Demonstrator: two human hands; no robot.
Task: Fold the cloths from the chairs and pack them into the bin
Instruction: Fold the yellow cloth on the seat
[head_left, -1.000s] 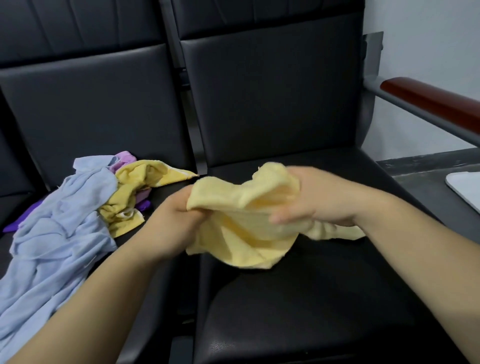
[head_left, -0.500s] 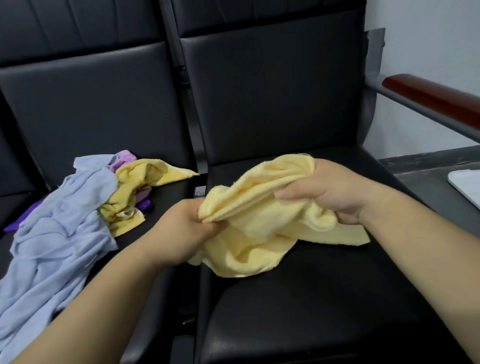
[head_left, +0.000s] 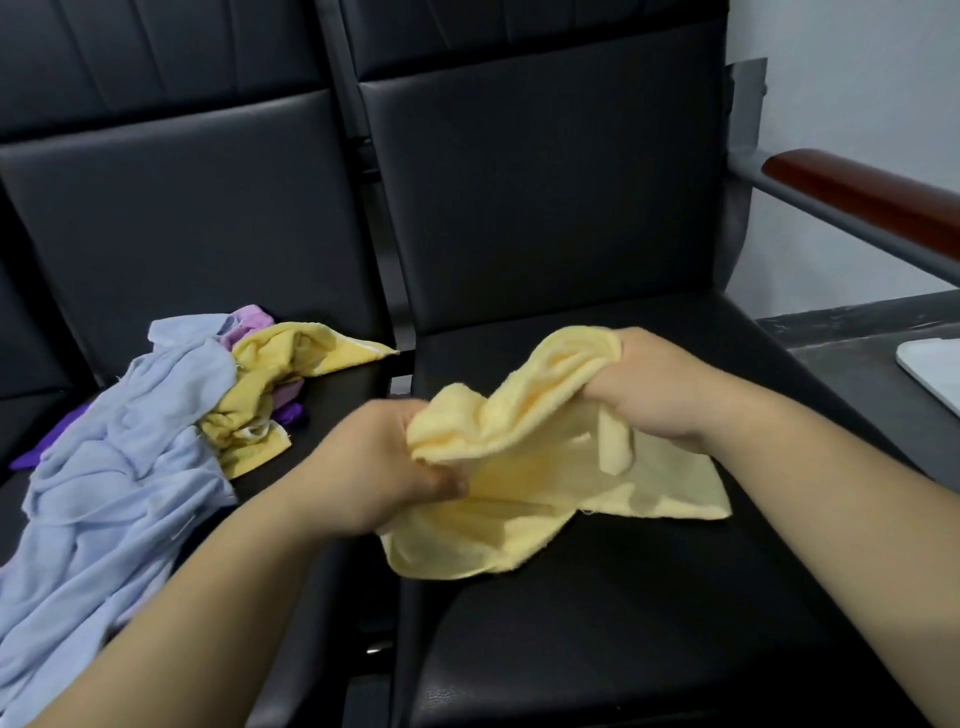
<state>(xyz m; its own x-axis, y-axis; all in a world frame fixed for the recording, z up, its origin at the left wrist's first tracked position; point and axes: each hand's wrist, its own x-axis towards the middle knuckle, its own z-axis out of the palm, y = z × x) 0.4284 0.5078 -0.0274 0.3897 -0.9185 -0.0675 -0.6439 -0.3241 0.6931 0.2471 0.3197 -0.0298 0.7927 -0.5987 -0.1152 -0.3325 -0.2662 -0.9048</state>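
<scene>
A pale yellow towel (head_left: 540, 499) hangs crumpled between both hands above the right black chair seat (head_left: 623, 623). My left hand (head_left: 384, 462) grips its left edge with curled fingers. My right hand (head_left: 660, 389) grips the upper right part, bunching it. The towel's lower corner lies on the seat. On the left chair seat (head_left: 332, 395) sits a heap of cloths: a light blue one (head_left: 114, 467), a darker yellow one (head_left: 270, 384) and pink and purple pieces (head_left: 249, 322). No bin shows in view.
Black chair backs (head_left: 545, 197) rise behind the seats. A red-brown armrest (head_left: 862, 197) on a grey metal bar runs at the right. A dark grey surface (head_left: 852, 353) with a white object (head_left: 935, 369) at its edge lies to the right.
Both hands have drawn apart, stretching the towel wider. My right hand moved right and up with its bunch; the towel's lower part has dropped onto the seat.
</scene>
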